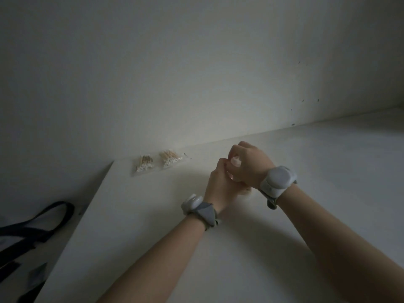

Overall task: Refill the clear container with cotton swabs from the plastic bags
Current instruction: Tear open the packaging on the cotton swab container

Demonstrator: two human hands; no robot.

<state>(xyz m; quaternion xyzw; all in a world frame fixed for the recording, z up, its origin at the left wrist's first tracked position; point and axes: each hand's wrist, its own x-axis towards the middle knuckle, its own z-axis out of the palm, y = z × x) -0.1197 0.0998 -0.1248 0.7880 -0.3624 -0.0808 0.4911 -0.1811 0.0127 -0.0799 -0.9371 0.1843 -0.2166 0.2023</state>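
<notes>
Two small clear plastic bags of cotton swabs lie flat at the table's far left, near the wall: the left bag (143, 166) and the right bag (171, 159). To their right, my left hand (219, 184) and my right hand (250, 164) meet above the table with fingers curled. Between them they grip a small pale, clear thing, apparently the clear container (236, 162). Only slivers of it show between the fingers, and its inside is hidden. My right hand sits on top, my left below and in front.
The white table (306, 204) butts against a plain white wall (196, 73); its left edge runs diagonally toward me. A dark-strapped tote bag (32, 232) sits lower, beyond that left edge. Both wrists carry grey bands with white sensor pods.
</notes>
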